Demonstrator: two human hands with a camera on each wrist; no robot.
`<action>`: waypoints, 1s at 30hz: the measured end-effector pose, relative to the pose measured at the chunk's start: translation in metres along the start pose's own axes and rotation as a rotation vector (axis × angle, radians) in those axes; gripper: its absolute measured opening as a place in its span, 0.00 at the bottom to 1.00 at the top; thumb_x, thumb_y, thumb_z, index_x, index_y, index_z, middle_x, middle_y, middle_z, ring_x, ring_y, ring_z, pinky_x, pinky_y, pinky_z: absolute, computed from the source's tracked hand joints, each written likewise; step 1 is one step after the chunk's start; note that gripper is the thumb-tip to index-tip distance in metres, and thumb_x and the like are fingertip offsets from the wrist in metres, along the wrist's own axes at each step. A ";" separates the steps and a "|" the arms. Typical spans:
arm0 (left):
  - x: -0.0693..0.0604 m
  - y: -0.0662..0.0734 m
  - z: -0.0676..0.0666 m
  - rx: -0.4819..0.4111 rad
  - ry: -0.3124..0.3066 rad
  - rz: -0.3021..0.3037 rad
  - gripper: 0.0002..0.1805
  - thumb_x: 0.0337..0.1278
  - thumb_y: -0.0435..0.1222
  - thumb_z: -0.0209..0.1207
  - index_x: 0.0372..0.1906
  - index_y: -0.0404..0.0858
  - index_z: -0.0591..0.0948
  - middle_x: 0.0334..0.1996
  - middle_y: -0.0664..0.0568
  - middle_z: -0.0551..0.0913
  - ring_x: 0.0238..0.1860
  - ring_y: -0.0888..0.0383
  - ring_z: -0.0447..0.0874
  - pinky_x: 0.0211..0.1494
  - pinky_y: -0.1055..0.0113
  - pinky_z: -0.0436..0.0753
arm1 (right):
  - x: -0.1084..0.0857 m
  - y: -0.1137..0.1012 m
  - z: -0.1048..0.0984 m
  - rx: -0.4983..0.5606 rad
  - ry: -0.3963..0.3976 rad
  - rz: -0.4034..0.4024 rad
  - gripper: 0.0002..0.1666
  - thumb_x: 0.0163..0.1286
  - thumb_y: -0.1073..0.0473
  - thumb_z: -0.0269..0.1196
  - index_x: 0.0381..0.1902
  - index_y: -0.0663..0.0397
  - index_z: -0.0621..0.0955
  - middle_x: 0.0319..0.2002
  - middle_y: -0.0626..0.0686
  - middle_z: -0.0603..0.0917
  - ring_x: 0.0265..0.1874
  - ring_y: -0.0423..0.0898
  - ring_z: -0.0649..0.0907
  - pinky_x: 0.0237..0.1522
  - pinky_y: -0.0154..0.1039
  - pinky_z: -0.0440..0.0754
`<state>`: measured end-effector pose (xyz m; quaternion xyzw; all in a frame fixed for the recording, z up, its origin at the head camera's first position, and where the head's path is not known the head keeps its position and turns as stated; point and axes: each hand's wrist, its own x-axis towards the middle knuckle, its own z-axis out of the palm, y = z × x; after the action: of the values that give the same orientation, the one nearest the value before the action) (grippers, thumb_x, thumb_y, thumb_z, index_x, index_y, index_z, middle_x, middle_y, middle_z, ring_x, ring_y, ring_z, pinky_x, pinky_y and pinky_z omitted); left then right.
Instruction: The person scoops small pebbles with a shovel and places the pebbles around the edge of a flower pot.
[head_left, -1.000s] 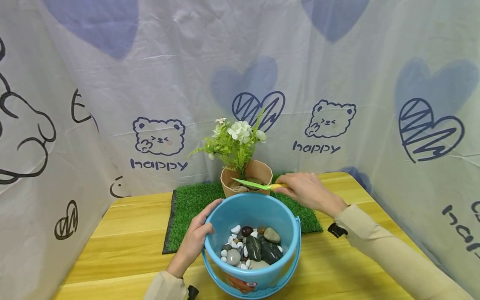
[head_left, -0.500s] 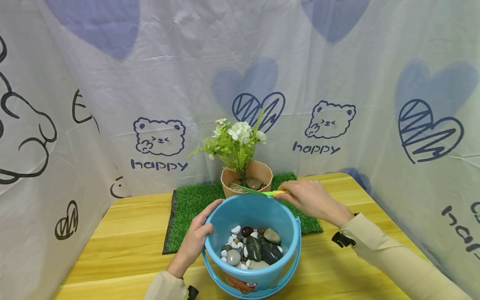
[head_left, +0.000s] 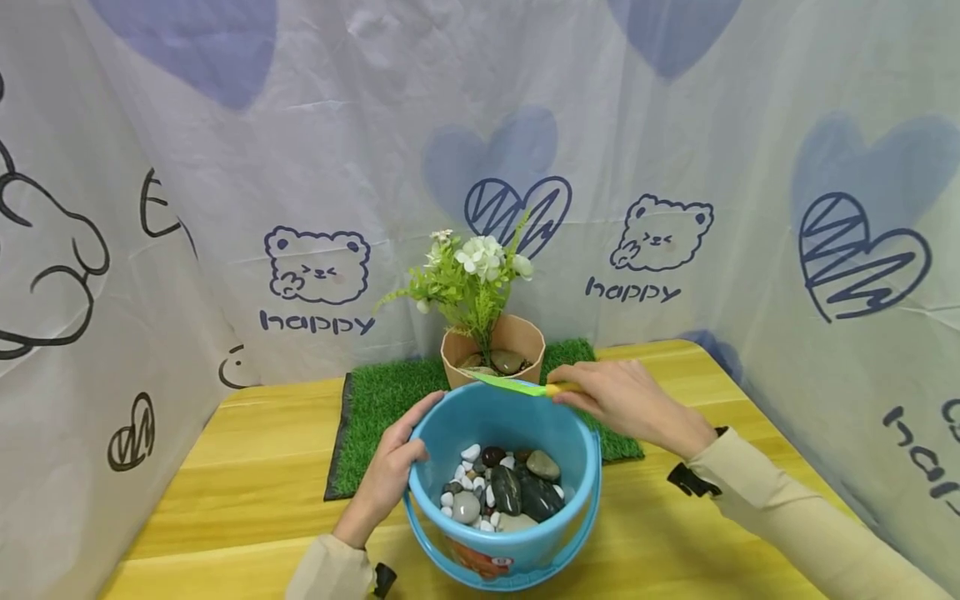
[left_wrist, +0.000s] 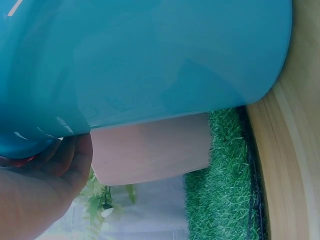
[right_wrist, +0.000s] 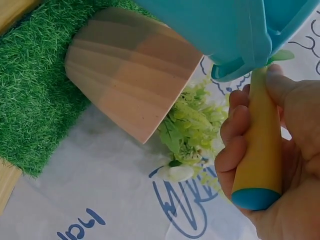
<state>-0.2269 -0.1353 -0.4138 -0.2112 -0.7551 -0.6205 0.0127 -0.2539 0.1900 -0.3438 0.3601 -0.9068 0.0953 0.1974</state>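
Observation:
My left hand [head_left: 392, 458] grips the left rim of a blue bucket [head_left: 517, 546], thumb over the edge. Inside the bucket lie several stones [head_left: 542, 496]: small white pebbles and larger grey, brown and black ones. My right hand [head_left: 621, 400] holds a small garden trowel by its yellow handle [right_wrist: 257, 145]. The trowel's green blade [head_left: 512, 385] points left, over the bucket's far rim and the near edge of a terracotta-coloured pot [head_left: 491, 379]. White flowers with green leaves [head_left: 476, 283] stand in the pot, with brownish stones [head_left: 506, 361] around the stems.
The pot stands behind the bucket on a green artificial grass mat [head_left: 386, 408]. Beneath is a wood-grain table [head_left: 247, 475]. A white printed cloth [head_left: 360, 150] rises behind the table and on both sides. The bucket's handle [head_left: 427, 546] hangs down at the front.
My right hand has lowered the trowel slightly toward the bucket's far rim. A stone on the right in the pot, hidden behind the blade earlier, now shows. My left hand stays on the bucket.

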 end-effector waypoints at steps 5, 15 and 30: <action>0.000 0.001 -0.002 0.004 -0.004 0.021 0.42 0.46 0.25 0.43 0.75 0.41 0.62 0.72 0.41 0.65 0.68 0.38 0.68 0.62 0.46 0.76 | -0.003 -0.002 -0.001 0.008 -0.024 -0.027 0.17 0.70 0.45 0.60 0.52 0.42 0.83 0.38 0.41 0.87 0.25 0.33 0.80 0.23 0.27 0.71; 0.001 0.000 0.000 -0.001 -0.008 0.009 0.42 0.46 0.25 0.42 0.75 0.44 0.62 0.72 0.43 0.65 0.68 0.39 0.69 0.62 0.46 0.77 | -0.007 0.000 -0.005 0.011 -0.050 -0.039 0.13 0.70 0.47 0.60 0.46 0.42 0.85 0.35 0.40 0.86 0.24 0.32 0.78 0.24 0.27 0.72; 0.000 0.000 -0.001 -0.008 -0.011 0.023 0.42 0.47 0.25 0.43 0.75 0.40 0.62 0.72 0.39 0.65 0.67 0.38 0.69 0.61 0.46 0.77 | -0.004 -0.013 -0.022 -0.042 -0.090 -0.096 0.09 0.69 0.47 0.61 0.38 0.41 0.84 0.27 0.37 0.83 0.19 0.30 0.72 0.21 0.26 0.68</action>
<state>-0.2270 -0.1366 -0.4139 -0.2231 -0.7502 -0.6223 0.0148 -0.2363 0.1902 -0.3252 0.4028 -0.8983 0.0505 0.1681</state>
